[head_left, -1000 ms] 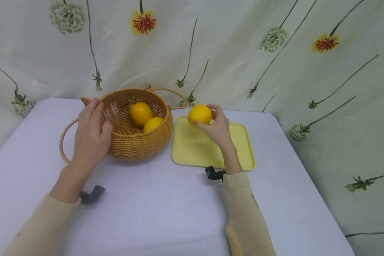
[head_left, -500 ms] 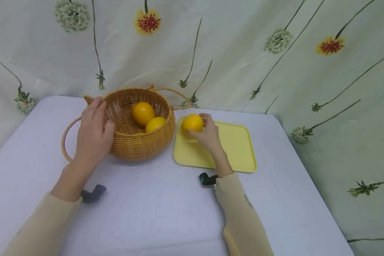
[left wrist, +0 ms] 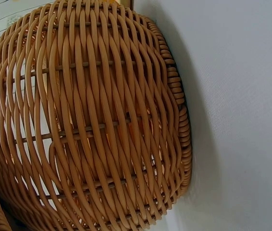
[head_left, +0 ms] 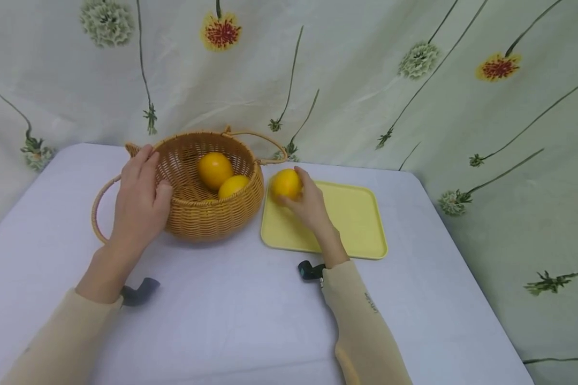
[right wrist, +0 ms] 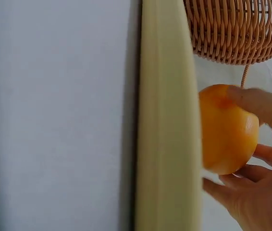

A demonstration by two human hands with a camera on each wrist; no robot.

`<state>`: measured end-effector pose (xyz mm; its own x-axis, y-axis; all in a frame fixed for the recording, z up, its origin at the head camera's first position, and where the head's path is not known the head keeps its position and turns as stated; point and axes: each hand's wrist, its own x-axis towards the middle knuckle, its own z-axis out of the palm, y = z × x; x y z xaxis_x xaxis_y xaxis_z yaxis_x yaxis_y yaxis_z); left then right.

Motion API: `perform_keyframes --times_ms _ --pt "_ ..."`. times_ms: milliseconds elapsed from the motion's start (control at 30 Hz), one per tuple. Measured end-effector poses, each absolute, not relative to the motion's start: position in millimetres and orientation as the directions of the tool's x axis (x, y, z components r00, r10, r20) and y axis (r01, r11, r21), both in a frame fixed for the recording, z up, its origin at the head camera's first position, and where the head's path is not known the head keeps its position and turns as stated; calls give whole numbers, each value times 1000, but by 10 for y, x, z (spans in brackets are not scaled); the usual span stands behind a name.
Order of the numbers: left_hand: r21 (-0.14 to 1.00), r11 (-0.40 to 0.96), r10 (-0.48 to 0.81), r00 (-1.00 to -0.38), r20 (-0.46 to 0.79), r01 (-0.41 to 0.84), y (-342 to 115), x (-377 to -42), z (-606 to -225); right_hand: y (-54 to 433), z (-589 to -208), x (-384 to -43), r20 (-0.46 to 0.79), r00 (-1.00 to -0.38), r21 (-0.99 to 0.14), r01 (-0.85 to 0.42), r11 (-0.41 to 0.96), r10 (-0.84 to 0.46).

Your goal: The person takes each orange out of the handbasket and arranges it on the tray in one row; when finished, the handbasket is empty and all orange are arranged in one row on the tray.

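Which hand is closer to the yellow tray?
Right. The right hand holds a fruit at the yellow tray; the left hand is at the basket's opposite side, farther away.

On my feed I see a screened-off place, home or studio I can't tell, with flowered cloth (head_left: 347, 80) across the top and right and a white table (head_left: 231, 310) below.
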<state>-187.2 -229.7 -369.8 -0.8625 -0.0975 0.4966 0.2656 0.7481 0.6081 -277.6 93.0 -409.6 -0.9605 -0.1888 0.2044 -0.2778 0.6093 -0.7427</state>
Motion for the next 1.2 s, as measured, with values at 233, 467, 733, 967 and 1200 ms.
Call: perform_keyframes --times_ms 233,467,733,967,1200 --pt "607 747 -94 -860 501 272 -2307 -1878 -3701 924 -3893 -2694 345 -932 -698 -332 634 -109" --pt "603 751 -96 -859 503 269 -2303 -1879 -3700 871 -3744 -2611 408 -905 -707 -396 585 -120" --pt "604 751 -97 -859 502 268 -2306 -1879 -3704 736 -3710 -2476 75 -947 -639 -287 714 -313" --pt "604 748 -92 -858 506 276 -2311 -1877 -3710 679 -3773 -2419 -196 -902 -621 -190 760 -386" --pt "605 748 -93 -859 503 273 -2309 -1872 -3712 615 -3807 -2385 -275 -870 -574 -194 796 -410"
